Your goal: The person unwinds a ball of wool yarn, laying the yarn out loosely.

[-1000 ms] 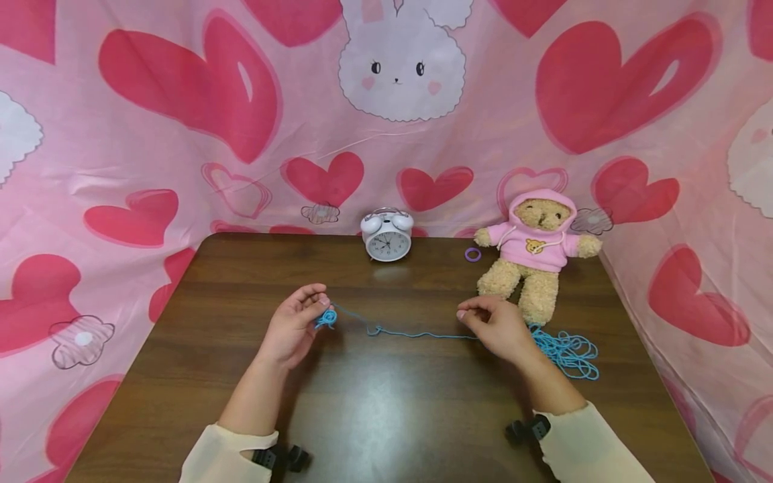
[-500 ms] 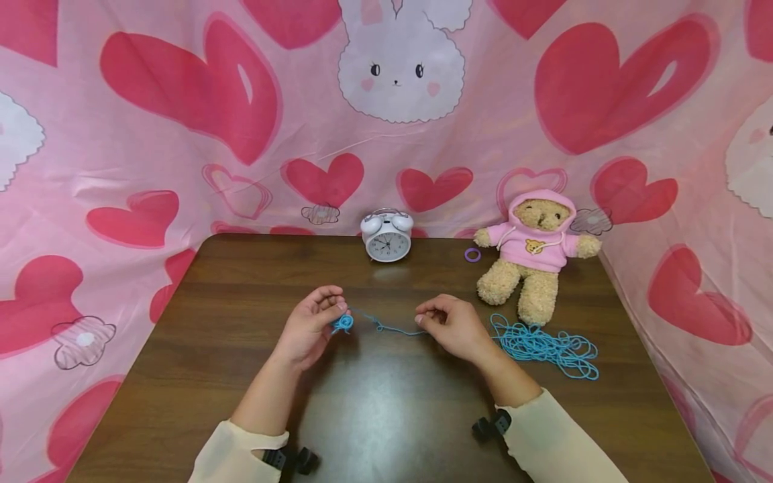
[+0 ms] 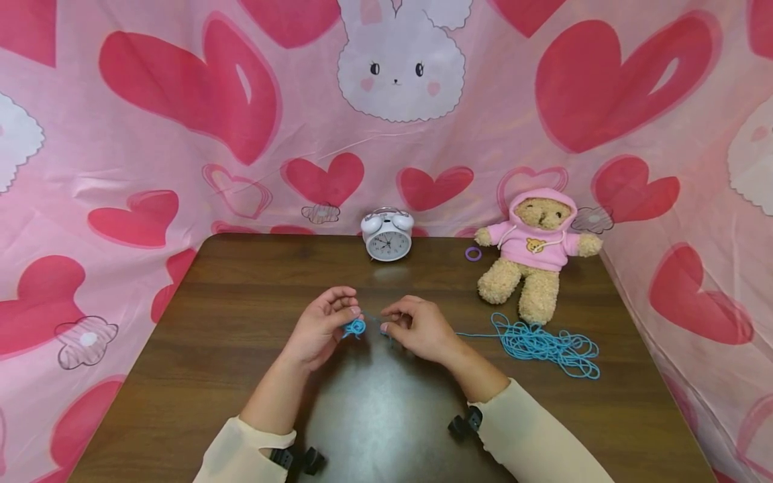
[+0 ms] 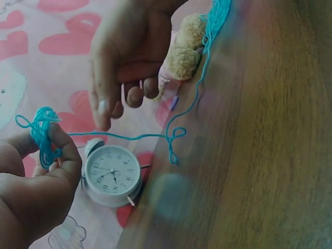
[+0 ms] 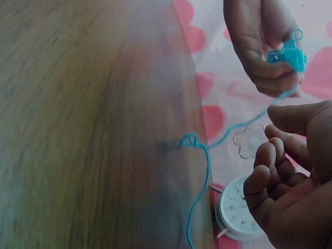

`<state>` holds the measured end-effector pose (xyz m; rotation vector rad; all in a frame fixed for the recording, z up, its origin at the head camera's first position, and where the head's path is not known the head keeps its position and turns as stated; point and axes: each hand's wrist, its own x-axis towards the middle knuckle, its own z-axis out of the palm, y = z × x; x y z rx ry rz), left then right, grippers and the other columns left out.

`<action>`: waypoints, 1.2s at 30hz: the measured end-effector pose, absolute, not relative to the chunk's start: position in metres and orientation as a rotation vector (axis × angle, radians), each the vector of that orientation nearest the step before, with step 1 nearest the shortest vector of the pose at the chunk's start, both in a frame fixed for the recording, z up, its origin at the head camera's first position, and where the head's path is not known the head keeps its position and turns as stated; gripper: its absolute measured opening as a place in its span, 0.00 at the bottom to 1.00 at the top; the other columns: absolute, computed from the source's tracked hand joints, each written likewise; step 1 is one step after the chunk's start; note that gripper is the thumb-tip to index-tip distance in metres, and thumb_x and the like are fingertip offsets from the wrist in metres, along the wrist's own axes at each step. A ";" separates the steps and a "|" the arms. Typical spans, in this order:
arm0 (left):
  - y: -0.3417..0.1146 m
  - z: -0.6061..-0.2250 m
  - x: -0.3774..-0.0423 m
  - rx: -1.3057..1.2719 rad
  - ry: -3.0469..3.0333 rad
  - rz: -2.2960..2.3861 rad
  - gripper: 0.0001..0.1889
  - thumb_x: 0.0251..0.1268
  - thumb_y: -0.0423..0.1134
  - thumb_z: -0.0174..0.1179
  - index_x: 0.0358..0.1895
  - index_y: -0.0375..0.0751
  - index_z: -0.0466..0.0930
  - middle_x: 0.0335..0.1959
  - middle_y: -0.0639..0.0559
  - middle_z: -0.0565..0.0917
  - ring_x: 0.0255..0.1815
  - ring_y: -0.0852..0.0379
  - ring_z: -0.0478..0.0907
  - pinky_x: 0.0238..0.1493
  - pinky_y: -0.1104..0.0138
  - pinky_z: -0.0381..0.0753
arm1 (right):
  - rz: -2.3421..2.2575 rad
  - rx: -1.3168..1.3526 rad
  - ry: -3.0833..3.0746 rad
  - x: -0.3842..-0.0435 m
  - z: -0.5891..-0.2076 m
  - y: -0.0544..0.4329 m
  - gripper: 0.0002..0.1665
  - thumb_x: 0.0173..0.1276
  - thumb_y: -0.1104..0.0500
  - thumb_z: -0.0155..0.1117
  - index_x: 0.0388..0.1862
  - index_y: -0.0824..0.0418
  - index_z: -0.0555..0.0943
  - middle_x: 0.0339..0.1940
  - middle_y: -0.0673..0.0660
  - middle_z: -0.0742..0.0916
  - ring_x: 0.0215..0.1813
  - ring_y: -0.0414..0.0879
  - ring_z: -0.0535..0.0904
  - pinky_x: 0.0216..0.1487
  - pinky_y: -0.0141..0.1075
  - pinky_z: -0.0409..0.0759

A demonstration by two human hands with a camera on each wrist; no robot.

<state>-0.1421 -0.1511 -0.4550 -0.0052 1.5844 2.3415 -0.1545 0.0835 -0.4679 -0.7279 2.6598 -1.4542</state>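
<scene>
My left hand (image 3: 320, 330) pinches a small wound bundle of blue yarn (image 4: 44, 136) between thumb and fingers, over the middle of the table. From it a single strand (image 4: 122, 136) runs to a small looped tangle (image 5: 191, 140), then on toward a loose heap of the same yarn (image 3: 543, 345) at the right. Close by on the right is my right hand (image 3: 423, 329), its fingers loosely bent. In the right wrist view its thumb and fingers stand apart, and the strand passes beyond the thumb tip without visible grip.
A white twin-bell alarm clock (image 3: 388, 238) stands at the back of the brown wooden table (image 3: 241, 282). A teddy bear in a pink hoodie (image 3: 534, 251) sits at the back right, with a purple ring (image 3: 474, 259) beside it. Pink heart-patterned cloth (image 3: 302, 134) surrounds the table.
My right hand has moved left along the strand, close to my left hand. The left hand, still pinching the yarn bundle, has shifted slightly right. More of the loose heap shows.
</scene>
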 end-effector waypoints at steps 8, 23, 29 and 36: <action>-0.147 -0.454 -0.141 0.021 1.557 2.333 0.15 0.73 0.23 0.57 0.57 0.38 0.71 0.45 0.46 0.77 0.44 0.55 0.80 0.46 0.69 0.84 | -1.411 -0.766 2.689 -0.155 -0.466 0.071 0.08 0.63 0.58 0.76 0.42 0.56 0.90 0.33 0.45 0.83 0.32 0.36 0.77 0.33 0.31 0.78; -0.152 -0.457 -0.138 0.106 1.571 2.255 0.18 0.71 0.23 0.57 0.61 0.37 0.71 0.45 0.45 0.74 0.38 0.55 0.79 0.43 0.69 0.85 | -1.457 -0.691 2.736 -0.160 -0.462 0.087 0.03 0.68 0.59 0.72 0.33 0.53 0.89 0.31 0.44 0.82 0.31 0.37 0.77 0.33 0.32 0.78; -0.156 -0.460 -0.137 0.111 1.585 2.247 0.19 0.71 0.23 0.58 0.61 0.38 0.71 0.46 0.46 0.75 0.40 0.54 0.79 0.43 0.69 0.84 | -1.455 -0.619 2.772 -0.161 -0.458 0.103 0.02 0.68 0.59 0.72 0.34 0.54 0.89 0.31 0.44 0.82 0.31 0.39 0.76 0.33 0.32 0.77; -0.163 -0.463 -0.136 0.087 1.626 2.243 0.19 0.70 0.23 0.60 0.60 0.39 0.71 0.47 0.47 0.76 0.40 0.57 0.79 0.38 0.72 0.81 | -1.445 -0.581 2.836 -0.163 -0.453 0.123 0.04 0.69 0.57 0.72 0.35 0.54 0.89 0.32 0.44 0.83 0.33 0.39 0.77 0.35 0.33 0.76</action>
